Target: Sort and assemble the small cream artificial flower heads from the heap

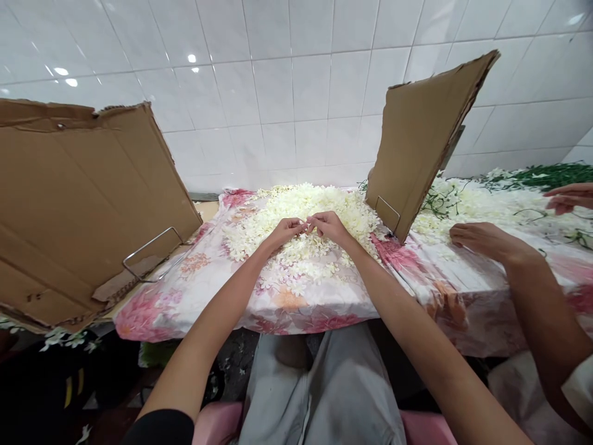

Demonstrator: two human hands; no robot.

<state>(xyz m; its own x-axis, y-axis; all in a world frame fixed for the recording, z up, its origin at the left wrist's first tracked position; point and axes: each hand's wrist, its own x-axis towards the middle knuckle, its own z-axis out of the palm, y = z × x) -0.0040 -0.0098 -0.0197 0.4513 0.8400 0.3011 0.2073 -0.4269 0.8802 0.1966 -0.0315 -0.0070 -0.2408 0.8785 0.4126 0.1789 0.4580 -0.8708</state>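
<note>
A heap of loose creamy-white flowers [319, 201] lies on a floral tablecloth [222, 262]. Over the front of that heap, my left hand [288, 231] and my right hand [328, 225] meet fingertip to fingertip. Both are closed in a pinch. Something small and whitish seems to be between the fingertips, but it is too small to make out against the blossoms behind.
One cardboard panel [83, 204] stands at the left with a wire holder [152, 253]; another panel [424, 136] stands to the right. Beyond it, a co-worker's hands [486, 241] are over more white flowers [491, 201] and green stems [551, 176]. A tiled wall [310, 86] rises behind.
</note>
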